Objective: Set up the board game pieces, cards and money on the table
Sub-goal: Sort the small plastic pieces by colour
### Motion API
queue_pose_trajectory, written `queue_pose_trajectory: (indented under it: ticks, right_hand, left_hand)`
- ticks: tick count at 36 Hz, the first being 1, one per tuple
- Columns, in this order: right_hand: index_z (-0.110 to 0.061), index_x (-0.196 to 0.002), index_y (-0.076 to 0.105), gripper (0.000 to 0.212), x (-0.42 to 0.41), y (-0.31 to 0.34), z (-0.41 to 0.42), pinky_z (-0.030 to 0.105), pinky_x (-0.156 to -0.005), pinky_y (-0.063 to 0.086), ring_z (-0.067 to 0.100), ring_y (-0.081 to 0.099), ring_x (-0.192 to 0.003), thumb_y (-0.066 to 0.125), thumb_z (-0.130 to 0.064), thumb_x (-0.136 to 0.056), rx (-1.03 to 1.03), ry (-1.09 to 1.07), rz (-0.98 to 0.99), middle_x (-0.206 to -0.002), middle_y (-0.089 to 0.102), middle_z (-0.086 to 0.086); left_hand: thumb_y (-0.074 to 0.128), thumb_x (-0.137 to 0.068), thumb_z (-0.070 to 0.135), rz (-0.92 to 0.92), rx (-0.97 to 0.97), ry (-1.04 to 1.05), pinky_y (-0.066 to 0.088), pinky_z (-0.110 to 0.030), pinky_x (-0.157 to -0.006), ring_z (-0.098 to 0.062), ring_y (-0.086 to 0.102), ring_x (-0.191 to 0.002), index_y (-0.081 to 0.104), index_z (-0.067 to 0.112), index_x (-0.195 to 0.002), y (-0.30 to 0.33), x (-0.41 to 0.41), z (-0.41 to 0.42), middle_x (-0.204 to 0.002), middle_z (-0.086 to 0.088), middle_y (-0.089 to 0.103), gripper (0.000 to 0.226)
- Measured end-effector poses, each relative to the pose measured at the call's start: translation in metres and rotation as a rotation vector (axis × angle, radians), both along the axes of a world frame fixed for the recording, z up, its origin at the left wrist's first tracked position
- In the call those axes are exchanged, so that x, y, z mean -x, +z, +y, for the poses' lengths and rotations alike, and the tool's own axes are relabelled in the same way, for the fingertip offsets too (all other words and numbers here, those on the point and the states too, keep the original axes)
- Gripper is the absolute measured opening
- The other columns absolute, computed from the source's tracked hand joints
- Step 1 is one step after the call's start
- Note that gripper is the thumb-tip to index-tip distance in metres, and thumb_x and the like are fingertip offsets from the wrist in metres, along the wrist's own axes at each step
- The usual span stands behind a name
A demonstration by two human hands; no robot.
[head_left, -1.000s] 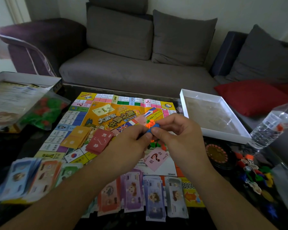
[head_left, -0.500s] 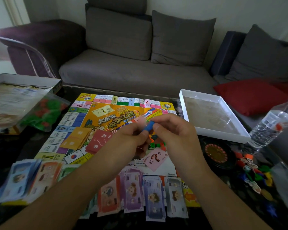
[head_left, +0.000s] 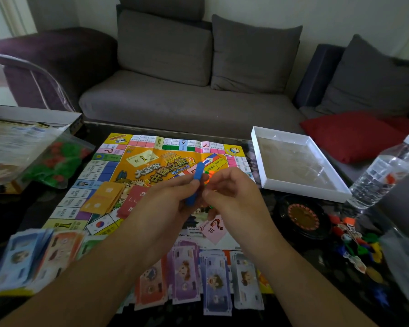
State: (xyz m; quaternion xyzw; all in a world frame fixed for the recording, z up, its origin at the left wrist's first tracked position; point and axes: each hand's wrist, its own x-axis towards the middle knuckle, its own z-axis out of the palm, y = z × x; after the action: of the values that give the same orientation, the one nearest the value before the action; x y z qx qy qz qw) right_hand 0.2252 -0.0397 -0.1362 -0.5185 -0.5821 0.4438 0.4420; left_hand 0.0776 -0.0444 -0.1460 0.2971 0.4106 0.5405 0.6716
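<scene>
Head view: above the game board (head_left: 151,166), the left hand (head_left: 161,208) pinches a blue piece (head_left: 195,182), its long axis near upright, tilted away. Just right of it, the right hand (head_left: 236,199) has curled fingertips; what they grip is unclear.

You hold a flat blue plastic game piece (head_left: 195,184) upright above the colourful paper game board (head_left: 151,166); banknote stacks (head_left: 198,277) lie nearest you.
</scene>
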Motion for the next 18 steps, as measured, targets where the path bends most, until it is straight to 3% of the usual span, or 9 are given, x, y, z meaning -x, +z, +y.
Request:
queue_pose_trajectory:
  ticks: [3,6,13,16,18]
  right_hand:
    - [-0.034,-0.11,0.06,0.036,-0.0015,-0.0002,0.0014,0.023,-0.066,0.06,0.004,0.071,-0.088,0.072,-0.005,-0.093,-0.092,0.003,-0.097,-0.098,0.069,-0.016]
    - [-0.041,-0.118,0.055,0.049,-0.0051,0.0006,0.0026,0.02,-0.067,0.059,0.001,0.068,-0.088,0.072,-0.002,-0.093,-0.179,0.031,-0.184,-0.1,0.064,-0.024]
    - [-0.037,-0.102,0.057,0.031,-0.0056,-0.0039,0.0039,0.026,-0.074,0.06,0.005,0.069,-0.089,0.074,-0.012,-0.093,-0.147,-0.043,-0.141,-0.1,0.069,-0.016]
    - [-0.035,-0.102,0.061,0.027,-0.0057,-0.0015,0.0036,0.022,-0.072,0.059,0.005,0.071,-0.09,0.073,-0.012,-0.094,-0.124,-0.038,-0.115,-0.101,0.072,-0.013]
    - [-0.036,-0.103,0.063,0.022,-0.0055,-0.0005,0.0034,0.028,-0.077,0.059,0.005,0.072,-0.091,0.073,-0.018,-0.095,-0.079,-0.034,-0.097,-0.1,0.075,-0.013]
  left_hand:
    - [0.06,-0.103,0.011,0.039,0.033,-0.015,0.062,-0.037,-0.087,-0.02,0.075,-0.109,0.073,0.012,-0.126,0.0005,0.0015,-0.0003,-0.121,-0.005,0.076,0.027]
    - [0.055,-0.105,0.01,0.05,0.034,-0.032,0.063,-0.035,-0.082,-0.021,0.076,-0.105,0.07,0.011,-0.13,0.0023,0.0022,-0.0016,-0.116,-0.004,0.078,0.028]
    - [0.048,-0.107,0.003,0.07,0.031,-0.028,0.064,-0.039,-0.086,-0.024,0.076,-0.106,0.069,0.006,-0.13,0.0039,0.0007,-0.003,-0.121,-0.009,0.076,0.031]
    - [0.047,-0.107,0.002,0.048,0.036,-0.041,0.062,-0.042,-0.093,-0.026,0.075,-0.11,0.068,0.005,-0.132,0.0051,-0.0014,-0.0043,-0.121,-0.008,0.076,0.032]
    - [0.047,-0.108,0.003,0.031,0.047,-0.047,0.062,-0.041,-0.093,-0.026,0.075,-0.109,0.068,0.005,-0.132,0.0065,-0.0025,-0.0051,-0.12,-0.008,0.077,0.032]
